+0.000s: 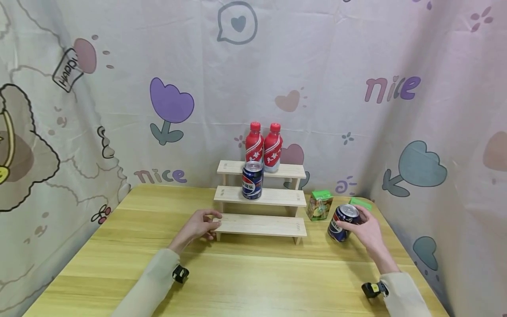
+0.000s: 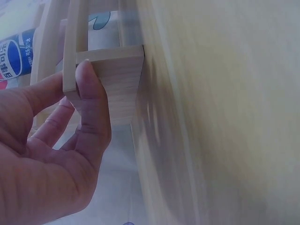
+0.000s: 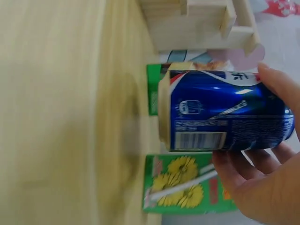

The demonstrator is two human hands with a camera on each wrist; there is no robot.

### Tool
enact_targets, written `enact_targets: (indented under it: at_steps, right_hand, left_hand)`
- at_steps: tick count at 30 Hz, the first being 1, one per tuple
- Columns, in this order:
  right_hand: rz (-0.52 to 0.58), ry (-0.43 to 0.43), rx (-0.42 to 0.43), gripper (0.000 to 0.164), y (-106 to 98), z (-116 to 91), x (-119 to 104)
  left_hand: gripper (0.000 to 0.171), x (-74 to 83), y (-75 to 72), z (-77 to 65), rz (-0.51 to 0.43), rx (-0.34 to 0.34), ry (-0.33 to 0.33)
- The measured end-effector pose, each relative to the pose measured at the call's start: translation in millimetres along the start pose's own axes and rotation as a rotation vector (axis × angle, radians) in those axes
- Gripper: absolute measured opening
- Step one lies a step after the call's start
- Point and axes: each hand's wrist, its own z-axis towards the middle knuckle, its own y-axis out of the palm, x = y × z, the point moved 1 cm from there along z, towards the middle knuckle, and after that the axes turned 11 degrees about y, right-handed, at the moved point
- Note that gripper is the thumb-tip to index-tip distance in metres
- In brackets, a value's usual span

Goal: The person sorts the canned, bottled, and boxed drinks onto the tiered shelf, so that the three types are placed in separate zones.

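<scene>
My right hand [image 1: 368, 229] grips a blue Pepsi can [image 1: 339, 223] around its side, to the right of a three-step wooden display stand [image 1: 261, 225]. In the right wrist view the can [image 3: 229, 110] hangs a little above the table, over its shadow. My left hand [image 1: 200, 223] pinches the left end of the stand's lowest step; the left wrist view shows thumb and fingers around that board's corner [image 2: 70, 79]. Another Pepsi can [image 1: 252, 180] stands upright on the middle step. Two red-capped bottles [image 1: 273, 147] stand side by side on the top step, one partly behind that can.
A green-topped drink carton [image 1: 320, 205] stands on the table right of the stand. Behind my right hand is a second green carton [image 1: 360, 203], mostly hidden; its flower print [image 3: 183, 183] shows in the right wrist view. A patterned curtain [image 1: 317, 57] surrounds the wooden table [image 1: 253, 281].
</scene>
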Motion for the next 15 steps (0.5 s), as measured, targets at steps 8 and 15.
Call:
enact_targets:
  at_steps: [8, 15]
  right_hand:
    - [0.107, -0.057, -0.033, 0.086, 14.3, -1.8, -24.1]
    - [0.105, -0.079, -0.086, 0.088, 22.2, -5.9, -38.9]
  left_hand:
    - [0.029, 0.7, -0.7, -0.2, 0.009, -0.007, 0.003]
    - [0.030, 0.5, -0.3, -1.1, 0.007, -0.015, 0.013]
